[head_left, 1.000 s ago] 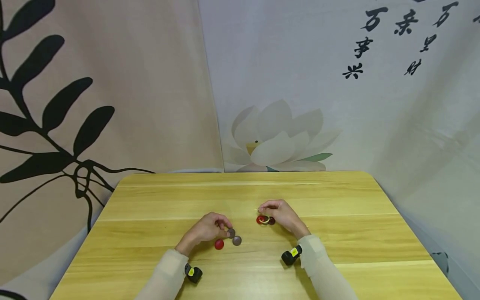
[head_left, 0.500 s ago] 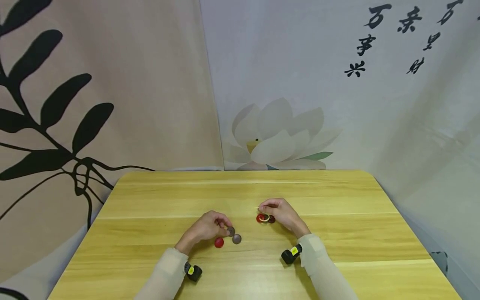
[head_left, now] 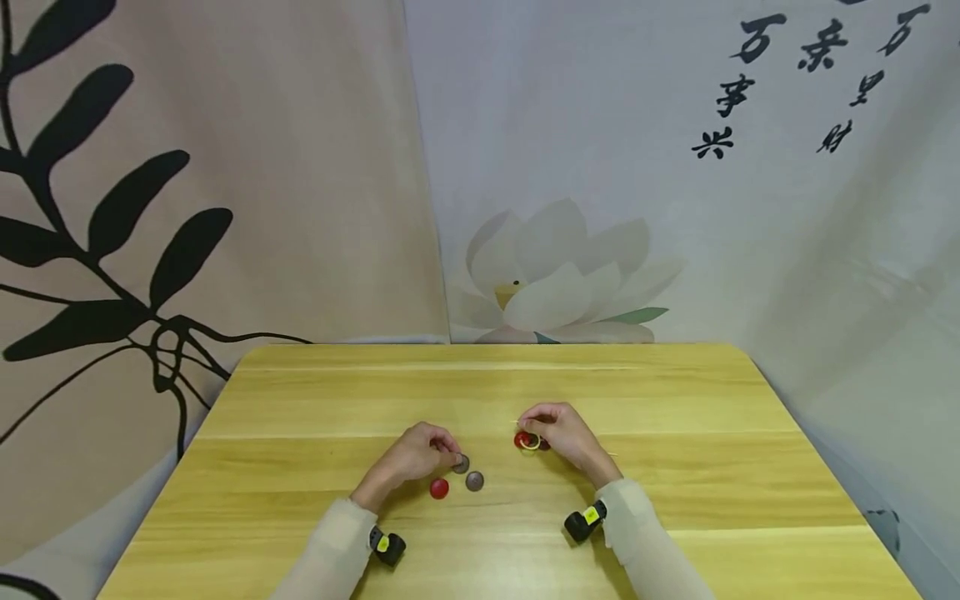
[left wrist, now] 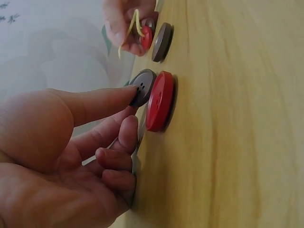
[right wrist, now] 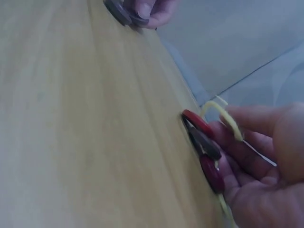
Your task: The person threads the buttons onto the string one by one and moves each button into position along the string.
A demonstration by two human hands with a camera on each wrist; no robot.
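Note:
My left hand [head_left: 411, 454] pinches a grey-brown four-hole button [left wrist: 145, 81], thumb on its face, tilted just above the table. A red button [left wrist: 160, 102] lies right beside it, and another grey-brown button [head_left: 474, 481] is flat on the tabletop. Farther right, the thumb and forefinger of my right hand [head_left: 564, 432] hold a yellow cord [right wrist: 229, 118]. Under these fingers sit a bright red button [right wrist: 197, 122], a brown button [right wrist: 207, 145] and a dark red button [right wrist: 212, 175], bunched together. The cord appears to run through them; fingers partly hide its path.
The wooden table [head_left: 480, 550] extends around both hands, its far edge meeting a hanging cloth [head_left: 562, 167] printed with a lotus and characters. A black wrist camera [head_left: 388, 548] is strapped to the left wrist, another camera [head_left: 583, 522] to the right.

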